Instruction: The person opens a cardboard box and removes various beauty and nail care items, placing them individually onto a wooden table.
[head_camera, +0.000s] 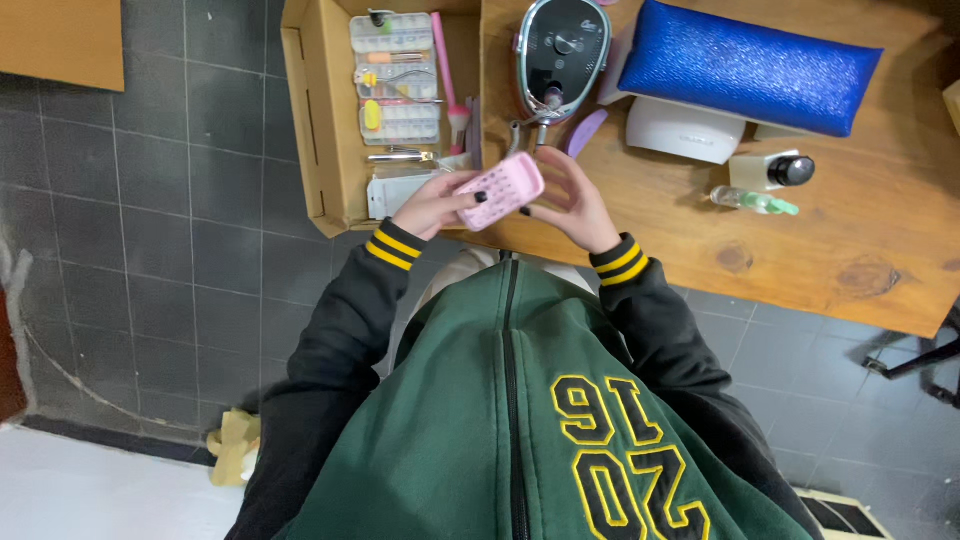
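A small pink rectangular case with rows of little holes is held between both hands, just off the near edge of a wooden table. My left hand grips its left end, dark-painted thumbnail on top. My right hand supports its right end with fingers curled behind it. Both sleeves are black with yellow-striped cuffs.
An open wooden drawer on the left holds a clear compartment box, a pink-handled tool and metal implements. On the table: a silver-and-black oval machine, a blue glittery cushion, a white lamp, a small bottle, a green-capped tube.
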